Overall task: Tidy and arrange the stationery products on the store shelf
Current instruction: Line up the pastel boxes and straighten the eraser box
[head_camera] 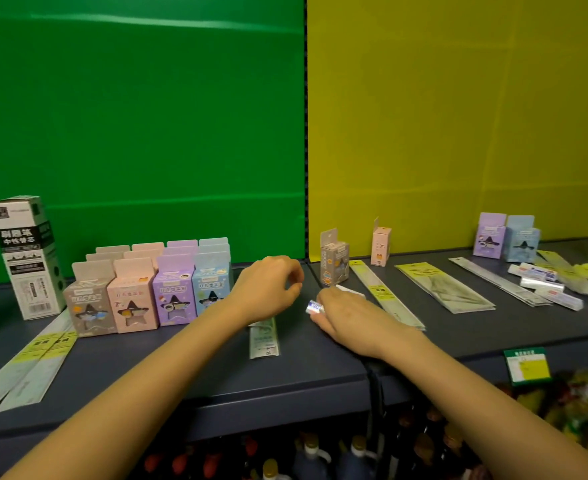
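Observation:
My left hand hovers over the dark shelf, fingers curled with nothing visible in them, above a packaged ruler lying flat. Just to its right, my right hand lies palm down, gripping a small white wrapped eraser whose end sticks out by the thumb. Pastel star-window boxes stand in neat rows to the left. A grey box and a pink box stand apart behind my right hand.
A tall black-and-white refill box stands far left beside flat rulers. More ruler packs, loose erasers and two pastel boxes lie right. A price tag hangs on the edge; bottles stand below.

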A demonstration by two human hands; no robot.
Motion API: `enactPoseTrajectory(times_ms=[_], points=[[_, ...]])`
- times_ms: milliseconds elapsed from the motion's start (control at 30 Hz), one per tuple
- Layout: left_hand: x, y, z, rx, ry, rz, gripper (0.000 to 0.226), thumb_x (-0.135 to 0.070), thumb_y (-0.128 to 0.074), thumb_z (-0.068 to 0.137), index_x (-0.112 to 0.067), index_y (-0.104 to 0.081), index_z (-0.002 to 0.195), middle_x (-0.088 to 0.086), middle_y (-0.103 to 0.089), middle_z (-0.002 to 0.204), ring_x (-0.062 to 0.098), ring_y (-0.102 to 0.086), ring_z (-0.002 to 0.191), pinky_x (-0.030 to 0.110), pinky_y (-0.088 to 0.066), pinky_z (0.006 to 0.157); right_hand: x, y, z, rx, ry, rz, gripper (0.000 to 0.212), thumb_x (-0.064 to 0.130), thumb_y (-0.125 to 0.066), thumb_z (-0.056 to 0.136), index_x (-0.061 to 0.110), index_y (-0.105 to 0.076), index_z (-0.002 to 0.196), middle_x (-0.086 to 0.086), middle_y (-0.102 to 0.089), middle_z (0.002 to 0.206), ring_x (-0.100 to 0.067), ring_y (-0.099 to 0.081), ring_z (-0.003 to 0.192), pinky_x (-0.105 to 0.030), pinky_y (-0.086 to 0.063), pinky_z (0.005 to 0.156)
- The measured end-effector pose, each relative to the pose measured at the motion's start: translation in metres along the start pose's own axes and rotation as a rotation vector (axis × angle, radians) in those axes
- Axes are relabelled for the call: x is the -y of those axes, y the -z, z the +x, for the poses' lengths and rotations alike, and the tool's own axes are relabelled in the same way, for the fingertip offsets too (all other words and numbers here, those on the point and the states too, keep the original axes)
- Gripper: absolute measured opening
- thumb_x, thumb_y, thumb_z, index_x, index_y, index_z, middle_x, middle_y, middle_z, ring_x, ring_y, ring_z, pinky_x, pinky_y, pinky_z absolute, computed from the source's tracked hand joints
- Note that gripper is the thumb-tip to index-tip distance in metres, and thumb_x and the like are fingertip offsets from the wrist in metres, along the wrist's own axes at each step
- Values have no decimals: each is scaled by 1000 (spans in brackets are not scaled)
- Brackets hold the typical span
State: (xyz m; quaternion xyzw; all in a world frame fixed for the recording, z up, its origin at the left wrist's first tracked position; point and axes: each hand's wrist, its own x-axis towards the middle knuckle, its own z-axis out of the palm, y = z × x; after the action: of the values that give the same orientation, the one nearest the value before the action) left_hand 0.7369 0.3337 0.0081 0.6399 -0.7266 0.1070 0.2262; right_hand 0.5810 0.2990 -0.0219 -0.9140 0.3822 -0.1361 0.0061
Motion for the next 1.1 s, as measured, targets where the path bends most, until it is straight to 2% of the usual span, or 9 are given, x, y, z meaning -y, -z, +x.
enactPoseTrajectory(times_ms=[167,300,400,500,633,733,833,933,1100], points=[[-15,-15,18,167,-87,9,29,-27,-55,88,-12,-58,112,7,-58,116,23,-55,105,30,-44,83,-34,31,-20,-101,-188,239,32,39,-36,96,13,-49,109,-12,-62,102,-31,-59,95,-37,-41,76],[-33,-32,37,360,-165,2,62,-38,-56,88,-12,-34,140,10,-38,144,26,-38,131,38,-35,107,-58,46,-36,-123,-214,325,28,39,-35,97,14,-48,97,-1,-57,70,-13,-52,59,-32,-40,62],[-43,-41,51,532,-176,-28,75,-41,-54,88,-10,-19,147,9,-24,155,24,-24,142,37,-22,116,-70,47,-50,-135,-212,468,27,36,-38,97,15,-50,85,8,-60,54,-9,-53,53,-28,-44,62],[-45,-51,58,608,-193,54,64,-45,-46,91,-10,-30,143,14,-36,147,27,-35,133,40,-30,112,-78,49,-62,-117,-225,540,22,35,-37,97,20,-49,85,11,-64,60,-6,-56,55,-19,-39,58],[-41,-61,54,523,-232,144,52,-45,-38,94,-7,-40,130,17,-42,132,29,-43,118,39,-36,100,-88,53,-77,-134,-255,660,19,34,-40,96,20,-49,85,1,-64,74,-11,-55,58,-20,-41,59],[-40,-64,53,499,-196,96,50,-46,-39,93,-4,-44,121,18,-47,126,28,-48,109,38,-39,95,-92,54,-81,-130,-268,688,19,33,-43,95,21,-50,83,0,-62,73,-11,-54,58,-25,-41,63],[-41,-64,53,536,-108,-22,45,-46,-46,91,-6,-44,112,15,-52,117,20,-46,90,32,-38,80,-93,53,-80,-92,-260,700,24,32,-44,95,12,-55,91,1,-61,71,-10,-53,56,-26,-41,64],[-39,-64,53,529,-66,-97,39,-44,-51,89,-11,-41,105,13,-53,112,19,-46,86,30,-37,75,-91,50,-77,-80,-243,703,19,32,-44,95,18,-54,88,4,-61,69,-6,-51,50,-26,-42,65],[-42,-59,49,466,-116,-63,41,-38,-52,90,-5,-42,112,19,-55,117,23,-50,90,36,-42,80,-89,44,-67,-83,-206,694,22,36,-46,94,20,-53,80,5,-60,64,-8,-46,48,-28,-41,64]])
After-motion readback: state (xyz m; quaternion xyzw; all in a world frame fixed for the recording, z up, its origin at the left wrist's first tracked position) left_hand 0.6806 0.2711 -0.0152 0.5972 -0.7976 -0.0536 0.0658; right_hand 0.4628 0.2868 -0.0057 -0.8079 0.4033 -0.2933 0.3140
